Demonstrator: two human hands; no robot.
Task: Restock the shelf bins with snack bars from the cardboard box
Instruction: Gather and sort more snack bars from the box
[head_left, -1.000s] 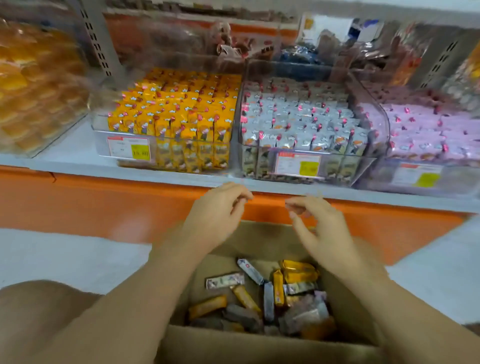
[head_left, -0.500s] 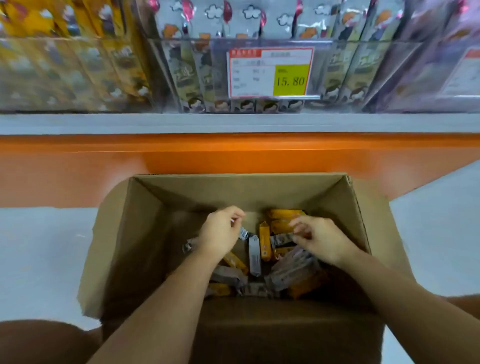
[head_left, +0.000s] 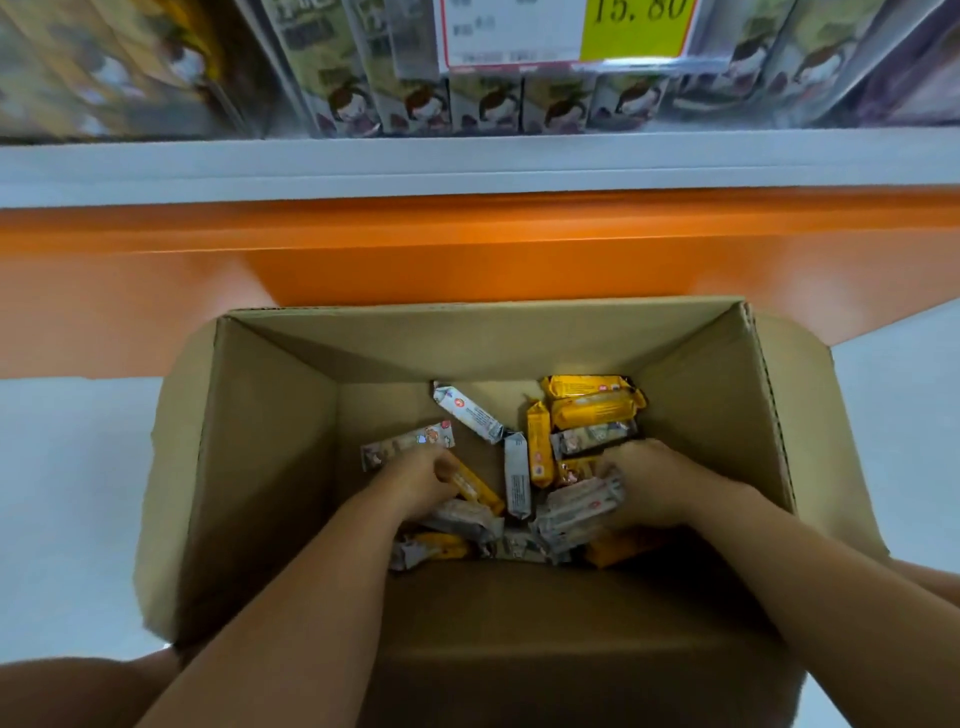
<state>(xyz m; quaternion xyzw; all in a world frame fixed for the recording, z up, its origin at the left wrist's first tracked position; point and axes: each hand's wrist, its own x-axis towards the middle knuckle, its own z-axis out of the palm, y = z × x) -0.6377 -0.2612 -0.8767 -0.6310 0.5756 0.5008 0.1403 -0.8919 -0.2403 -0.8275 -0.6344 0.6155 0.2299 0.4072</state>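
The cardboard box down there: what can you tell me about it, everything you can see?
The cardboard box is plain brown corrugated board, open at the top with its flaps folded outward. It stands upright on the pale floor below the orange shelf base. Its bottom holds a loose scatter of yellow and silver snack bars. The left hand and right hand both reach inside among them.

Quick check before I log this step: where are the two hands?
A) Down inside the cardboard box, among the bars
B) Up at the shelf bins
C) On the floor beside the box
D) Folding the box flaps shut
A: the left hand and the right hand are both low inside the open cardboard box, on the loose snack bars.
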